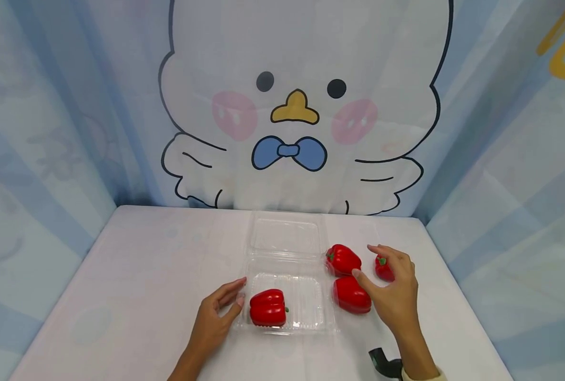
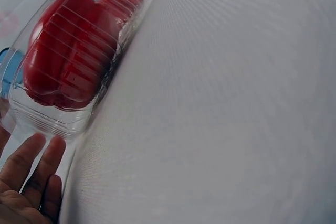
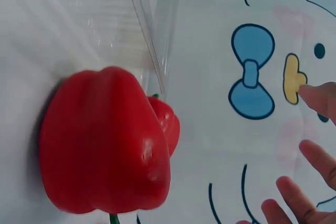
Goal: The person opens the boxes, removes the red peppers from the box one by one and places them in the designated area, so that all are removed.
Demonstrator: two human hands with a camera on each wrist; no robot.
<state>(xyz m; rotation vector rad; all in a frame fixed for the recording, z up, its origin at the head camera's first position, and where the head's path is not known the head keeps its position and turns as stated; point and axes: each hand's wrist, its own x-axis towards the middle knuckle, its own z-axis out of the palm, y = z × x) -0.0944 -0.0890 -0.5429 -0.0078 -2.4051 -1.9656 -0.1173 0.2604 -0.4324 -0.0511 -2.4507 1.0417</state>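
Note:
A clear plastic clamshell box [image 1: 306,301] lies unfolded on the table, its lid [image 1: 285,236] laid back on the far side. One red bell pepper [image 1: 267,308] sits on its side in the left part of the box. My left hand [image 1: 211,323] is at the box's left edge, fingertips touching or very near the wall. To the right of the box, a red pepper [image 1: 343,259] lies just behind another red pepper [image 1: 352,296]. Above these my right hand [image 1: 396,296] spreads thumb and fingers apart, holding nothing. A further red pepper [image 1: 383,269] is partly hidden behind that hand.
A white cloth covers the table [image 1: 144,275]. Behind it hangs a curtain [image 1: 292,185] printed with a cartoon bird, with more fabric at both sides. A black strap-like piece [image 1: 384,365] is at my right wrist.

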